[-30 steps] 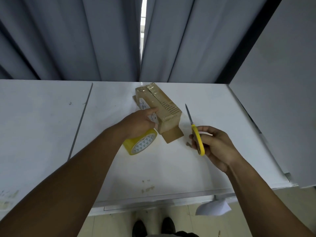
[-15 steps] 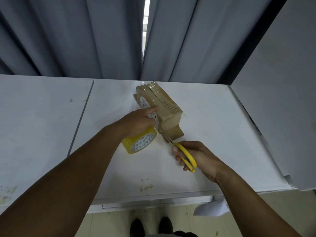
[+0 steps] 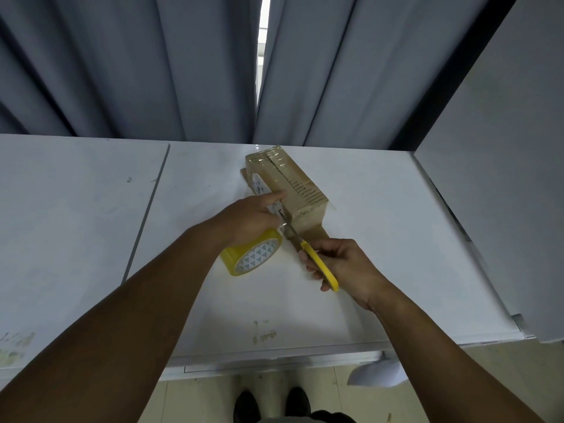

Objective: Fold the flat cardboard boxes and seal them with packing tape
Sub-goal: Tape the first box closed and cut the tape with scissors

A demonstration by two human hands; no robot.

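My left hand point(image 3: 248, 219) grips yellow tape roll point(image 3: 253, 254), index finger on taped box point(image 3: 290, 187) at frame centre; right hand point(image 3: 341, 267) closed around yellow scissors point(image 3: 317, 264), blades at box's near corner.

Both bare forearms reach forward from the bottom corners and come near each other in the middle. The left hand point(image 3: 248, 219) lies palm down, its index finger stretched straight forward and the other fingers curled under. The right hand point(image 3: 343, 267) is closed in a grip, knuckles to the right, thumb on top.
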